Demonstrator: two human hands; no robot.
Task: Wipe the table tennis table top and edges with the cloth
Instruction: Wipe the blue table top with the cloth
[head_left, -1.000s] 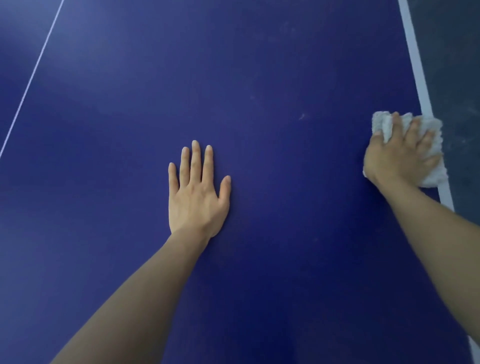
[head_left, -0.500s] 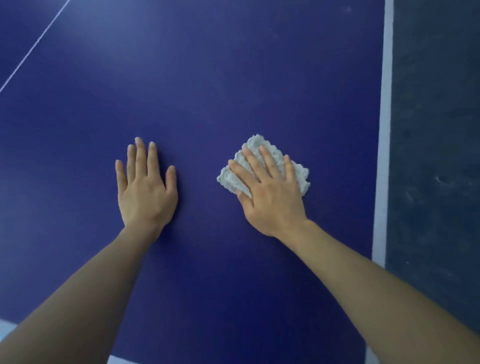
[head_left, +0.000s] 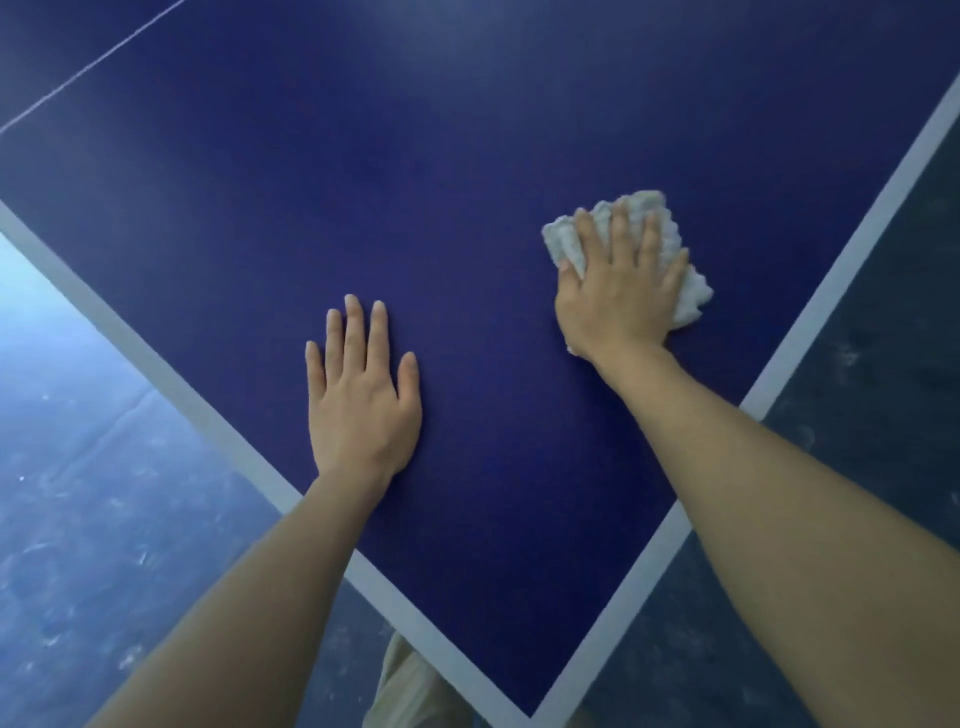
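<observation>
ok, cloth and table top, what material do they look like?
Cloth: whitish, nubby looped pile, likely cotton terry; crumpled under the right hand.
Table top: rigid painted board, probably; matte dark blue with a soft sheen, and a white painted edge line.

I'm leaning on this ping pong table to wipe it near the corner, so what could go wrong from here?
1. Your left hand presses flat near the table corner; leaning hard there might tip or shift it.
2. Your right hand only presses the cloth with straight fingers, so it could slip out during a fast stroke.
3. The white edge line is close; a long sweep could carry the cloth off.
</observation>
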